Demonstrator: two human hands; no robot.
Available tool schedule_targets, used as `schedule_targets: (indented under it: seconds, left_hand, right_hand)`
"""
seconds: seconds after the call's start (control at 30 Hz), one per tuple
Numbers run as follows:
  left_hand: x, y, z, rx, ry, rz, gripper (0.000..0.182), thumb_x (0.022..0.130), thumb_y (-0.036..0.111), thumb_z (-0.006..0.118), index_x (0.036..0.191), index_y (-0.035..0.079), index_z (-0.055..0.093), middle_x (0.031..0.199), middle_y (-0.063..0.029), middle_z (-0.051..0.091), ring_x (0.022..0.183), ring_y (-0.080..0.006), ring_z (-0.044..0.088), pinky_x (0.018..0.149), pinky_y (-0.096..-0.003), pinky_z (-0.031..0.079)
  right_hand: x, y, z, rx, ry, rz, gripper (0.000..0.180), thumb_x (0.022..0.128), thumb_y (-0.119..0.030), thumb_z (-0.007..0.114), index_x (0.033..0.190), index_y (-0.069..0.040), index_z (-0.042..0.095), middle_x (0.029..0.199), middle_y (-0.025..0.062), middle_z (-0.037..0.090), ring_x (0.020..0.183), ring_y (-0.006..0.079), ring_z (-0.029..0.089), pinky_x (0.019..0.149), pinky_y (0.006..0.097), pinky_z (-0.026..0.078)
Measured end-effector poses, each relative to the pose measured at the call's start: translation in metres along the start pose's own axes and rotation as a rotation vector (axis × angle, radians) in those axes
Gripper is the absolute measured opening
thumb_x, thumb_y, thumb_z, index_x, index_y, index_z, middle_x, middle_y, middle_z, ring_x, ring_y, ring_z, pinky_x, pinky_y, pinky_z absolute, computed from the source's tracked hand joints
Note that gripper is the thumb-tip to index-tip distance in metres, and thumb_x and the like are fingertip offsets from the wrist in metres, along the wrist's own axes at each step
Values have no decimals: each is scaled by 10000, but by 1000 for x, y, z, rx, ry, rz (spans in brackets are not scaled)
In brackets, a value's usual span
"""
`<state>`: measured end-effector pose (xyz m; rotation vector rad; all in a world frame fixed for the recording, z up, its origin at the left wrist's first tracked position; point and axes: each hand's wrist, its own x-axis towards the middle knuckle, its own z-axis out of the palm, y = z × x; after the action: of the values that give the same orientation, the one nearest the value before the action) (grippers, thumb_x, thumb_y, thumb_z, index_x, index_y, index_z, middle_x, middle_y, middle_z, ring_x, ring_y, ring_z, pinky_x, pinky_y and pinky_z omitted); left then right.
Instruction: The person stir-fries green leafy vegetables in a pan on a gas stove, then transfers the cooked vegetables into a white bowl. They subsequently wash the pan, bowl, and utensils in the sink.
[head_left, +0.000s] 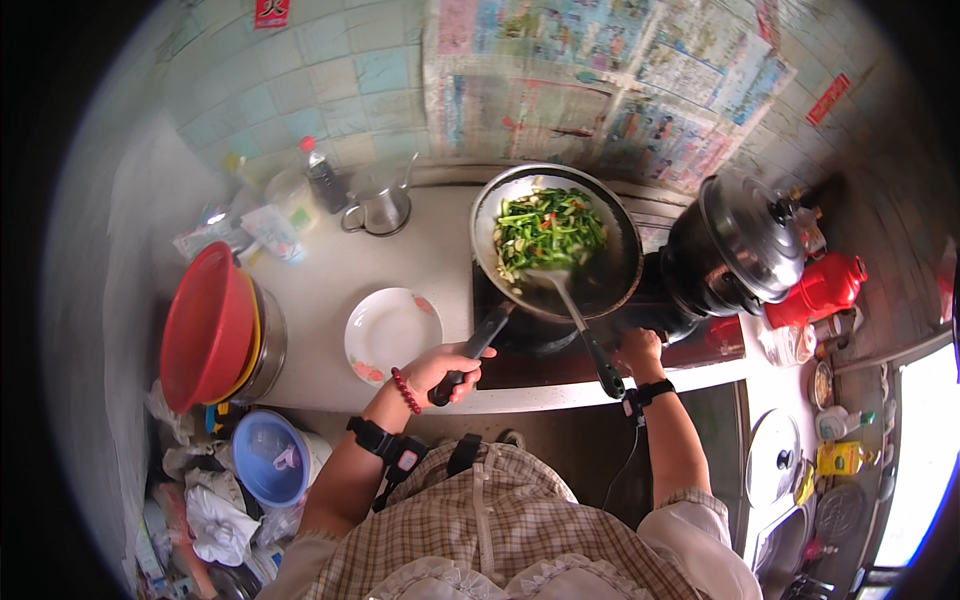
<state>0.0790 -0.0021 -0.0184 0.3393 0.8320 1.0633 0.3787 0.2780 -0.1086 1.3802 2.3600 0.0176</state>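
Note:
My left hand (455, 371) is closed around the black handle (491, 330) of a wok (622, 262). Stir-fried green vegetables (551, 229) with garlic and red pepper bits lie inside, towards the far side. A metal spatula (574, 307) rests in the wok, its black handle leaning over the near rim with no hand on it. My right hand (641, 351) is at the front of the dark gas stove (540, 367), right of the spatula handle; its fingertips and whatever they touch are hidden. A white floral plate (394, 334) sits on the counter left of the wok.
A lidded metal pot (739, 240) stands right of the wok, beside a red container (821, 291). Back left are a metal oil pot (381, 206) and a dark bottle (322, 176). Stacked basins (206, 330) edge the counter's left end, above a blue bucket (266, 457).

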Motion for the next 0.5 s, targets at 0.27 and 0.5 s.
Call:
schedule_targets:
  seconds: [0.27, 0.5]
  left_hand:
    - [8, 1, -6, -22, -30, -25, 441, 880, 98, 547, 1304, 9, 465, 706, -39, 511, 500, -116, 477, 444, -263, 418]
    - [15, 2, -5, -15, -48, -58, 412, 875, 105, 556, 1269, 11, 484, 695, -32, 513, 483, -114, 471, 423, -268, 406]
  right_hand:
    - [-4, -5, -4, -120, -58, 19, 188, 878, -246, 585, 926, -172, 751, 954, 16, 728, 916, 186, 694, 719, 295, 528]
    - [4, -3, 12, -52, -5, 21, 199, 878, -226, 568, 915, -156, 750, 925, 34, 725, 909, 211, 681, 735, 322, 507]
